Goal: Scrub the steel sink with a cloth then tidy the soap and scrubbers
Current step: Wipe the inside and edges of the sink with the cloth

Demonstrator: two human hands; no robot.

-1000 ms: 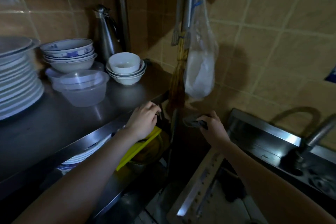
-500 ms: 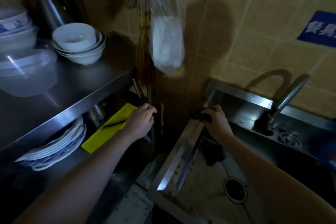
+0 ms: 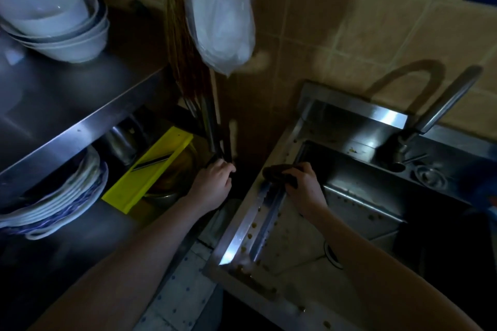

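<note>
The steel sink (image 3: 243,234) fills the lower right, its left rim speckled with small bits of dirt. My right hand (image 3: 305,188) grips a dark cloth (image 3: 274,171) and presses it on the far end of that left rim. My left hand (image 3: 213,183) is curled around the dark upright post (image 3: 215,140) at the corner of the shelf rack, left of the sink. The faucet (image 3: 441,105) rises at the back right. The sink drain (image 3: 331,253) shows partly behind my right forearm.
A steel shelf (image 3: 80,105) on the left carries stacked white bowls (image 3: 56,21). Below it lie stacked plates (image 3: 53,201) and a yellow slicer board (image 3: 150,169). A plastic bag (image 3: 220,8) and utensils hang on the tiled wall. Tiled floor shows between rack and sink.
The view has tilted down and toward the sink. My right hand has carried the cloth from the corner onto the sink's left rim. My left hand has slid down the rack post.
</note>
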